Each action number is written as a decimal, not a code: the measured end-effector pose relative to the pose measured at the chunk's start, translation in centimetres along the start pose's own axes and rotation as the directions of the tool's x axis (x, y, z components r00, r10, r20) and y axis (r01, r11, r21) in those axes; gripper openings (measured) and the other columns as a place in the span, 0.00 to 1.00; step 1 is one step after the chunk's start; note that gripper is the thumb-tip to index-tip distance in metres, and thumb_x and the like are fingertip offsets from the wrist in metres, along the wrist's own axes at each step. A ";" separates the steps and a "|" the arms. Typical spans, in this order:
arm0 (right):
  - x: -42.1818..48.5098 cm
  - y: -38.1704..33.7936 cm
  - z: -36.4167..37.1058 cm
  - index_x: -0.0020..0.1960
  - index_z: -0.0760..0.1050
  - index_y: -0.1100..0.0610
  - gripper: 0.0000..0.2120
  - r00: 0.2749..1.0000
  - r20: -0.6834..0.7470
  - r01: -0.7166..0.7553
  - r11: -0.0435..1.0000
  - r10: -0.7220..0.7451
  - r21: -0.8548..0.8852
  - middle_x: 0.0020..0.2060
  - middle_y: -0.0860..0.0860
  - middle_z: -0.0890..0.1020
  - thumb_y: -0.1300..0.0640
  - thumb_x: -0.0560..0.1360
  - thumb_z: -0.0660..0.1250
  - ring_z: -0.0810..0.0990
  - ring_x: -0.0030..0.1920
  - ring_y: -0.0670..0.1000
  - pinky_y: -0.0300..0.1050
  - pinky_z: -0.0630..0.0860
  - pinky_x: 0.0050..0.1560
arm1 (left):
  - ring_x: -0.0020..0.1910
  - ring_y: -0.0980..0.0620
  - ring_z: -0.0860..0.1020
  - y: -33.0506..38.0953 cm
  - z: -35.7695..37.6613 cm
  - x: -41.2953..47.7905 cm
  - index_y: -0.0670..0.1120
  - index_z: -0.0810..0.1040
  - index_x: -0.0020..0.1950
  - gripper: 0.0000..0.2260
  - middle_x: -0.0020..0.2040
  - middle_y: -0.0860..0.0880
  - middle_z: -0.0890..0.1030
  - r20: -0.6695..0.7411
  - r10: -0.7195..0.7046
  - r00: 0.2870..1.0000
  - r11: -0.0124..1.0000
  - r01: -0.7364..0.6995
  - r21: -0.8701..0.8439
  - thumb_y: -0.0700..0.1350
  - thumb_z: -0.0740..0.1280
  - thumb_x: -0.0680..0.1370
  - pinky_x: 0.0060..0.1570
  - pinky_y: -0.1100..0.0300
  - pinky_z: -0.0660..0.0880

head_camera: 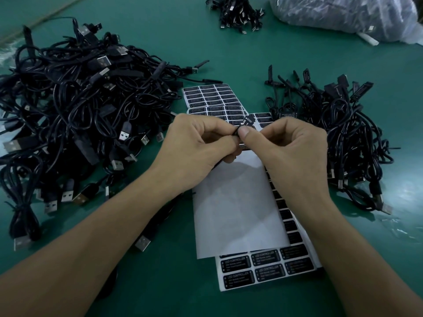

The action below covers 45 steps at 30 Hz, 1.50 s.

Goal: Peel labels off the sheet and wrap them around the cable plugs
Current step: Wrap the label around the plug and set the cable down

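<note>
I see the left hand (194,143) and the right hand (293,147) meeting above the label sheets (263,268) at mid-desk (160,42). The fingers (219,127) of both hands are clamped on one cable plug (246,122). A large cable pile (68,110) lies left, and a smaller cable pile (343,133) lies right.

The black rectangular stickers (235,263) on the nearest white backing sheet (220,278) each carry the heading "LED CONTROLLER" in pale capitals; the smaller lines beneath are too blurred to read, as is the print on the farther sticker sheet (210,97)
</note>
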State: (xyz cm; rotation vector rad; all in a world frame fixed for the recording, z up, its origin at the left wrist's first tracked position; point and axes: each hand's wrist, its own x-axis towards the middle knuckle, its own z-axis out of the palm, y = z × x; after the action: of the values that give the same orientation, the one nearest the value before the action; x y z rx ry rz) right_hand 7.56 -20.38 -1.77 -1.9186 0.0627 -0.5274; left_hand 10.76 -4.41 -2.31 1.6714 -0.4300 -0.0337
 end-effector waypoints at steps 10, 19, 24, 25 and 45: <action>0.3 0.1 0.1 0.45 0.83 0.53 0.01 0.995 0.082 0.053 0.990 -0.064 0.128 0.37 0.48 0.86 0.57 0.75 0.74 0.84 0.39 0.47 0.43 0.80 0.44 | 0.36 0.41 0.83 0.4 0.3 -0.2 0.43 0.85 0.42 0.04 0.35 0.44 0.84 0.004 0.036 0.999 0.996 -0.036 0.085 0.41 0.71 0.74 0.43 0.42 0.80; -0.1 -0.1 0.3 0.49 0.83 0.54 0.09 0.985 0.101 0.131 0.990 -0.136 0.061 0.33 0.40 0.81 0.58 0.82 0.64 0.78 0.36 0.39 0.35 0.75 0.40 | 0.29 0.58 0.77 0.1 0.1 -0.2 0.53 0.84 0.43 0.07 0.34 0.55 0.83 0.009 0.162 0.987 0.956 -0.159 0.246 0.43 0.71 0.79 0.31 0.67 0.70; -0.6 -0.5 0.8 0.65 0.79 0.52 0.20 0.971 0.235 0.041 0.999 -0.037 -0.011 0.35 0.41 0.80 0.47 0.75 0.67 0.76 0.37 0.37 0.31 0.71 0.40 | 0.37 0.55 0.81 0.8 -0.6 0.3 0.56 0.80 0.46 0.09 0.39 0.53 0.84 -0.132 0.279 0.951 0.949 -0.252 0.187 0.41 0.70 0.79 0.38 0.65 0.75; -0.8 -0.5 0.9 0.64 0.80 0.50 0.21 0.958 0.280 0.093 0.990 -0.060 -0.106 0.35 0.40 0.79 0.45 0.73 0.69 0.75 0.39 0.36 0.30 0.70 0.42 | 0.37 0.54 0.82 1.0 -0.8 0.4 0.54 0.80 0.46 0.07 0.39 0.52 0.85 -0.163 0.281 0.946 0.955 -0.259 0.147 0.41 0.69 0.80 0.39 0.63 0.76; -0.1 -2.1 -1.3 0.49 0.78 0.47 0.11 0.975 0.151 0.151 0.985 -0.163 0.087 0.38 0.50 0.83 0.63 0.76 0.71 0.81 0.31 0.50 0.38 0.79 0.32 | 0.29 0.55 0.79 1.8 -2.3 1.0 0.47 0.75 0.40 0.14 0.34 0.50 0.84 -0.457 -0.089 0.885 0.950 -0.062 -0.305 0.48 0.62 0.85 0.28 0.64 0.73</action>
State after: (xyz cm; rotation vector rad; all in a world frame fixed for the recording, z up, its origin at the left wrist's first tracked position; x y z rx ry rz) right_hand 6.56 -20.65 0.46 -1.8948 -0.2100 -0.4745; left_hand 11.79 -2.66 0.02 1.3106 -0.0388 0.2758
